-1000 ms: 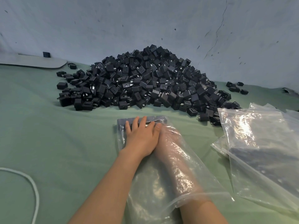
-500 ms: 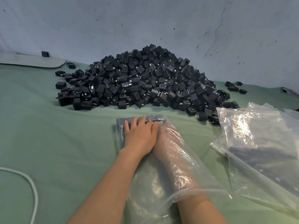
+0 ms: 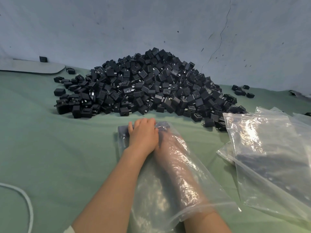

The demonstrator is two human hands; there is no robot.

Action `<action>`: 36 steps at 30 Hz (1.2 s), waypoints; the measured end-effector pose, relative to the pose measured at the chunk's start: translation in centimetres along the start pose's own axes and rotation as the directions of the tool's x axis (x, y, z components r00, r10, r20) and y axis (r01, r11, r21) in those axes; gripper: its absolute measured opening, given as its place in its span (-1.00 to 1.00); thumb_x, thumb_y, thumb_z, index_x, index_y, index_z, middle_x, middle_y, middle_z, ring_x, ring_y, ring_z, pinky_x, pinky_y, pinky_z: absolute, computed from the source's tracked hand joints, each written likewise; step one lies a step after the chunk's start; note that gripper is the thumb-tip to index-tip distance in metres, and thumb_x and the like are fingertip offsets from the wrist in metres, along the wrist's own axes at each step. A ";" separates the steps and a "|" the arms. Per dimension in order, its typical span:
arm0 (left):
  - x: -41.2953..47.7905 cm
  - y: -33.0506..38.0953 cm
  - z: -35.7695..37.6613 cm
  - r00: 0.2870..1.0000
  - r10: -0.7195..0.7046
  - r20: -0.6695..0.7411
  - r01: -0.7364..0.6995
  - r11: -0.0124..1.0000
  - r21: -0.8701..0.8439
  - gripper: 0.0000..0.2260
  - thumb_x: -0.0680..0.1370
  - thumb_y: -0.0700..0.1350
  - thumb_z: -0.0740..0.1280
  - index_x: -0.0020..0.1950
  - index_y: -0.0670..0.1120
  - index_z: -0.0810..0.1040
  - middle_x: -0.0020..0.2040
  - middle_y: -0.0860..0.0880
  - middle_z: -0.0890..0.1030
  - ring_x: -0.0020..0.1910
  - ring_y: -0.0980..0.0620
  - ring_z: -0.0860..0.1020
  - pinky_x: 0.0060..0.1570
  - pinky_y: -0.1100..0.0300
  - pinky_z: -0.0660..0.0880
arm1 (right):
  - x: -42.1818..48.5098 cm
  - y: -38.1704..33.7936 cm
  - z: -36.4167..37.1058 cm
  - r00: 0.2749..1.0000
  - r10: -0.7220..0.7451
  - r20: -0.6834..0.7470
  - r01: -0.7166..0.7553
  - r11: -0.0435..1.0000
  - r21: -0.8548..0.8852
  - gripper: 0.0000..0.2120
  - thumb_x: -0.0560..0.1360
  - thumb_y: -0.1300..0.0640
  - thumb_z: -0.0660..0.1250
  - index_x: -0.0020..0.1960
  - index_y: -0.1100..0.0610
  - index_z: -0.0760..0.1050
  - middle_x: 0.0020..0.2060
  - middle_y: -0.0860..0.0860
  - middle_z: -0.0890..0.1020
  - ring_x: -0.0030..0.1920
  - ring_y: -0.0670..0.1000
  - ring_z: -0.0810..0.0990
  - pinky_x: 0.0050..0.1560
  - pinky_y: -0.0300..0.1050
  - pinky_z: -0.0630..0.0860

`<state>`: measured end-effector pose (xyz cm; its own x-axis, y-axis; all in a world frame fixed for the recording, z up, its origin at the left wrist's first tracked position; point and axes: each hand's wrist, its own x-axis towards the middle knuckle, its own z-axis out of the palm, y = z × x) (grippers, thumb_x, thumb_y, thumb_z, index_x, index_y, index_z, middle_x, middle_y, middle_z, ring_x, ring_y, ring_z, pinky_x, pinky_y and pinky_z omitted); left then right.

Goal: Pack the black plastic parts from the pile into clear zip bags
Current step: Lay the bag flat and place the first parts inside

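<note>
A big pile of black plastic parts (image 3: 151, 88) lies on the green cloth against the wall. In front of it a clear zip bag (image 3: 151, 190) lies flat, its mouth toward me. A row of black parts (image 3: 122, 129) sits at its far closed end. My left hand (image 3: 143, 133) rests on top of the bag, fingers curled over that far end and the parts under the plastic. My right hand (image 3: 166, 140) is deep inside the bag beside the left hand, with the forearm sleeved in plastic. Its fingers are blurred by the film.
A loose stack of clear bags (image 3: 269, 148) lies at the right, overlapping the pile's edge. Several stray black parts (image 3: 240, 91) sit at the far right. A white cable (image 3: 28, 204) curves at the lower left. A grey board (image 3: 32, 68) lies at the far left by the wall.
My left hand's fingers, flat on the bag before, now curl over its far end. The right arm stays inside the bag.
</note>
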<state>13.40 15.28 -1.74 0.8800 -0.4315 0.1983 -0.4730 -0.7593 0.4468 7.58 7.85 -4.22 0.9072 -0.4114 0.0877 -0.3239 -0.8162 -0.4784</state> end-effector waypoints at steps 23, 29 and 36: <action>1.7 0.1 1.7 0.996 -0.058 -0.073 0.052 0.996 -0.074 -0.63 0.56 -0.28 0.15 0.26 0.07 0.47 0.19 0.08 0.55 0.28 0.03 0.41 0.44 -0.08 -0.11 | 0.7 0.7 1.0 1.000 -0.010 -0.028 0.007 0.996 -0.089 -0.58 0.53 0.07 0.20 0.37 0.17 0.34 0.33 0.21 0.40 0.28 0.32 0.40 0.22 0.28 0.36; 1.5 0.1 1.8 0.996 -0.045 -0.080 0.038 0.995 -0.094 -0.63 0.56 -0.26 0.14 0.30 0.04 0.43 0.24 0.08 0.52 0.30 0.04 0.39 0.44 -0.08 -0.12 | -0.1 0.0 2.1 1.000 0.014 0.027 -0.020 0.964 0.263 -0.56 0.61 0.25 0.16 0.46 0.26 0.18 0.35 0.23 0.37 0.36 0.16 0.36 0.37 -0.08 0.19; 0.6 -0.7 0.1 0.996 -0.040 -0.075 0.041 0.999 0.003 -0.63 0.60 -0.02 0.16 0.40 -0.01 0.32 0.45 -0.01 0.29 0.48 -0.06 0.12 0.45 -0.11 -0.03 | -0.6 -0.4 0.6 0.998 0.058 0.016 -0.060 0.949 0.310 -0.59 0.63 0.17 0.11 0.45 0.25 0.21 0.31 0.20 0.43 0.32 0.19 0.40 0.30 -0.10 0.24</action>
<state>14.27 15.49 -2.03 0.8990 -0.3628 0.2452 -0.4371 -0.7777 0.4518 7.35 8.66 -4.58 0.8911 -0.4515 0.0456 -0.2788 -0.6240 -0.7300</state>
